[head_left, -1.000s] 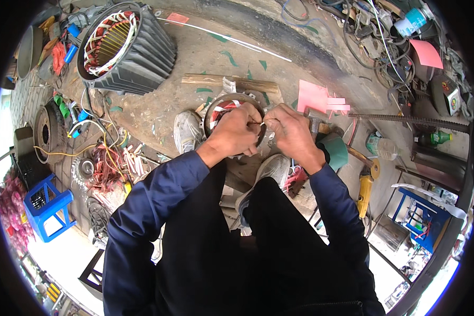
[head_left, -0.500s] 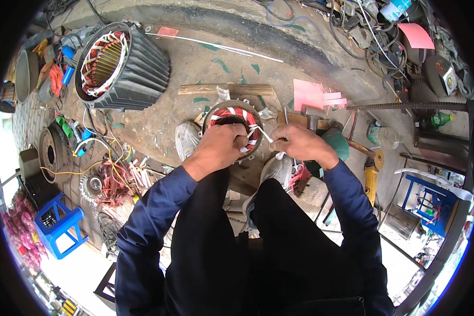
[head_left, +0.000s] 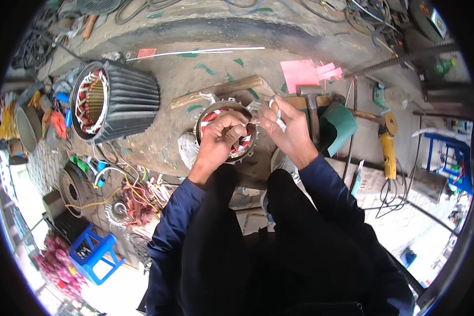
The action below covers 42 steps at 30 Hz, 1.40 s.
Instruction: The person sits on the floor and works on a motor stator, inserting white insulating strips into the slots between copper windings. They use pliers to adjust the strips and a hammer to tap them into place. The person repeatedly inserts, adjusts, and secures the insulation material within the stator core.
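A small motor stator (head_left: 199, 125) stands upright between my shoes, with red windings (head_left: 211, 117) bound in white inside its metal ring. My left hand (head_left: 218, 137) bends over the ring, its thumb and fingers pinched together above the windings. What they pinch is too small to make out. Just to the right, my right hand (head_left: 288, 129) grips a white lacing tape (head_left: 279, 120) that loops round its fingers. Its fingertips come close to those of the left hand at the stator's right rim. Both hands partly hide the windings.
A large finned motor housing (head_left: 134, 97) lies at left behind a wooden strip (head_left: 221, 91). Right of my hands are a hammer (head_left: 314, 113), a green sheet (head_left: 338, 129), pink paper (head_left: 299, 73) and a yellow angle grinder (head_left: 387, 150). A blue stool (head_left: 97, 255) stands at lower left.
My right hand has turned and lifted, with the tape now wrapped about its fingers, and moved nearer the left hand. The left hand's fingers have shifted over the windings. The whole view has swung.
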{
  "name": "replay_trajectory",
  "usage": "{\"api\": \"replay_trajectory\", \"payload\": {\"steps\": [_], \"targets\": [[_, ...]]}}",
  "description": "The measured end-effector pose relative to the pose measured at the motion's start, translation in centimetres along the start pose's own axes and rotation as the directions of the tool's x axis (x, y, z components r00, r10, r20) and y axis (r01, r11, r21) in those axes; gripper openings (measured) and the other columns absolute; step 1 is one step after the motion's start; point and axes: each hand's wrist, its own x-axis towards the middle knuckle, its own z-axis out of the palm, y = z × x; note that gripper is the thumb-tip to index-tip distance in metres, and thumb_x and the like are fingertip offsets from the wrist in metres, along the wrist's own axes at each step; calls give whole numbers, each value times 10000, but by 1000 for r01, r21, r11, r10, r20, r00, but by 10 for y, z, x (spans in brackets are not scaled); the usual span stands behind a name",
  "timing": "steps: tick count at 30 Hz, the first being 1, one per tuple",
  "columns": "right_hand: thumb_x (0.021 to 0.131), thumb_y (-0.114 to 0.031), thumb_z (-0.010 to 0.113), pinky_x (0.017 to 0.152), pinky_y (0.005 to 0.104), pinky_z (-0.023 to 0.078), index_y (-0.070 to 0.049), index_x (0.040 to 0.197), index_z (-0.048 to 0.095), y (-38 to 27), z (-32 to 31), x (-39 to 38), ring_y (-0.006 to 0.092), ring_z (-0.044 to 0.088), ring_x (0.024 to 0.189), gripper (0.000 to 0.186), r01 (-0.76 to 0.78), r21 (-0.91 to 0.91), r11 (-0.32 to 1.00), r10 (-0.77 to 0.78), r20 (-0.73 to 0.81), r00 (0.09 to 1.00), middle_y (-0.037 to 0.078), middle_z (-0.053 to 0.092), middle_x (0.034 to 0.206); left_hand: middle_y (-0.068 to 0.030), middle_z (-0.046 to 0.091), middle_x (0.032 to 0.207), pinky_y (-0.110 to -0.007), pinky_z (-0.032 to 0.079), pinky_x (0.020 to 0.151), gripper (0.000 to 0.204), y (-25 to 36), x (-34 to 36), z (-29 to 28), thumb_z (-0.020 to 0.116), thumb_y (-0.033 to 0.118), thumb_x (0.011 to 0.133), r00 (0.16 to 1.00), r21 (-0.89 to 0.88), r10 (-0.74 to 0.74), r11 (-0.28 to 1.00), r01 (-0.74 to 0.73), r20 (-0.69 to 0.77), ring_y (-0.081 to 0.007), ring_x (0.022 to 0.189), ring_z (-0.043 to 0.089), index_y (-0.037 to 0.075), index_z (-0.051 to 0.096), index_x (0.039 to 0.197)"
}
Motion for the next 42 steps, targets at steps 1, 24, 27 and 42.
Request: {"api": "replay_trajectory", "payload": {"steps": [1,24,27,42], "targets": [[1086,-262,525,776,328,437,-92,812,501,-1,-1,3,164,450,719,324,-11,46,999,13,-58,998,1,435,725,-76,677,1153,-256,490,648,140,2,1,-1,586,86,1068,998,-79,-55,995,58,40,-122,792,634,7,671,989],[1076,-194,589,617,266,433,-14,859,613,-14,2,15,69,499,644,283,9,-600,800,-22,-15,1000,-27,497,672,-3,576,797,-239,419,616,227,-3,19,-2,514,153,1126,994,-161,-49,985,64,100,-82,642,489,63,557,922],[1075,-174,584,720,299,500,17,886,646,-27,10,-12,107,598,754,276,100,-723,684,-73,68,995,17,628,777,-12,600,812,-244,465,636,236,-3,18,5,515,188,1136,996,-58,-93,994,92,-14,-88,659,532,42,584,962],[964,-325,618,681,513,559,23,922,768,-38,188,53,344,717,703,381,292,-903,-314,553,76,829,175,725,760,-9,654,785,-274,486,622,242,-19,10,7,582,162,1108,998,400,-21,915,44,-63,-91,692,570,3,691,959]]}}
